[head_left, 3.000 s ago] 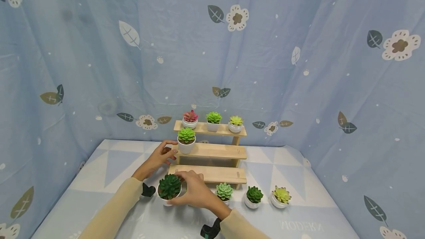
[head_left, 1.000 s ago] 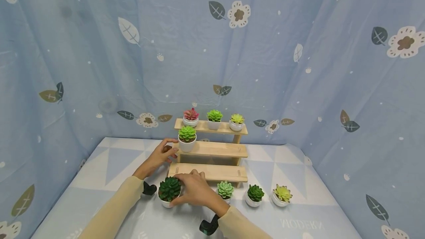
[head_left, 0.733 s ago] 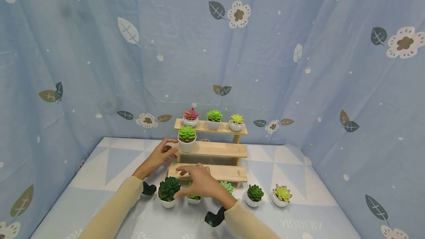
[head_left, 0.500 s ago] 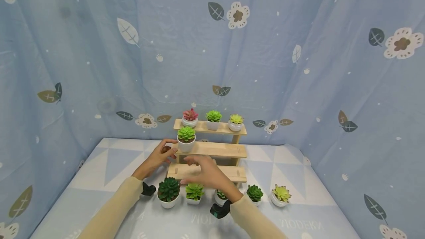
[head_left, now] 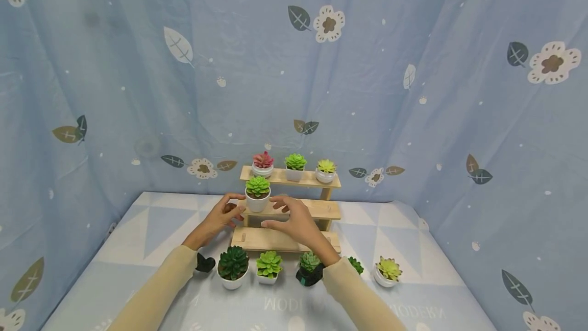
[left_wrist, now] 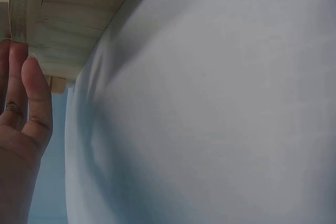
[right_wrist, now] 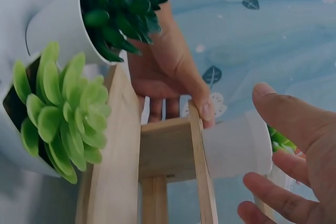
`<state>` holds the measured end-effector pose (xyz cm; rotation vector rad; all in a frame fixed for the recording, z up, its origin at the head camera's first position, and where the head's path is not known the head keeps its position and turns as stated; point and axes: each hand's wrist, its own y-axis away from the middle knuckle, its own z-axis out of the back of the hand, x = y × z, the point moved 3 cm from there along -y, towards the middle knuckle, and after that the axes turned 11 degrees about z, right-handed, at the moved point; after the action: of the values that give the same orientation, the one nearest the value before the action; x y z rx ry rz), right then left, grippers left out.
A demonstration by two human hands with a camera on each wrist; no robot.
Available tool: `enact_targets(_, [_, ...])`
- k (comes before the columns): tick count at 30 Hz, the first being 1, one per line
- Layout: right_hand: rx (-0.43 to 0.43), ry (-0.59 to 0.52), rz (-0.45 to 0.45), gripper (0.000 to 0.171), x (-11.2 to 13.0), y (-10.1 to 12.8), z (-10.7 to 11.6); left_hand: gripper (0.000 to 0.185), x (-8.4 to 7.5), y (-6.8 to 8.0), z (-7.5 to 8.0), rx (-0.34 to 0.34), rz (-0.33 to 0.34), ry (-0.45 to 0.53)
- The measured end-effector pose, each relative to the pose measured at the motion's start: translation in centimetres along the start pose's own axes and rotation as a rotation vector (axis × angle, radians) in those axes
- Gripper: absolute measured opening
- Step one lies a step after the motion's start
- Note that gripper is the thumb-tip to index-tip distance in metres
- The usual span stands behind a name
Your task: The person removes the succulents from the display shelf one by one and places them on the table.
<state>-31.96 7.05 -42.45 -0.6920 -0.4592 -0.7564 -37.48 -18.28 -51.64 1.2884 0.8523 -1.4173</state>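
A three-tier wooden plant stand [head_left: 271,239] stands on the table. On its middle shelf, at the left end, sits a bright green succulent in a white pot [head_left: 258,202]. My left hand [head_left: 222,220] grips the left end of that shelf, thumb on the board's edge in the right wrist view. Close by on the pot's right, my right hand [head_left: 298,221] is held with thumb and fingers spread apart, holding nothing; a gap to the white pot [right_wrist: 236,145] shows in the right wrist view. A dark green succulent [head_left: 233,264] stands on the table before the stand.
Three potted succulents, including a red one [head_left: 263,162], line the top shelf. Along the front of the stand are more: a light green one [head_left: 268,264], a pale one [head_left: 310,261] and a yellow-green one [head_left: 389,269]. A patterned curtain [head_left: 367,91] hangs behind.
My right hand has let go of the dark green succulent's pot and moved up and right to the pot on the middle shelf. The left hand has stayed in place.
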Motion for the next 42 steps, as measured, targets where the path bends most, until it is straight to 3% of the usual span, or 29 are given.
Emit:
enact_targets(8, [-0.073,-0.068,-0.042,0.069,-1.0,-1.0,-0.1,0.049,-0.1,0.1,-0.1,0.000,0.011,0.009])
enact_targets(17, [-0.117,-0.073,-0.033,0.077,-1.2,-2.3,-0.6,0.043,-0.4,0.2,-0.1,0.019,-0.001,0.001])
enact_targets(34, [-0.102,-0.174,-0.077,0.081,-1.5,-4.0,-2.2,0.050,-0.1,0.1,0.2,0.013,-0.016,-0.010])
enact_targets(42, [-0.101,-0.190,-0.065,0.076,-1.5,-4.7,-2.5,0.049,-0.3,-0.2,0.5,0.022,-0.014,-0.002])
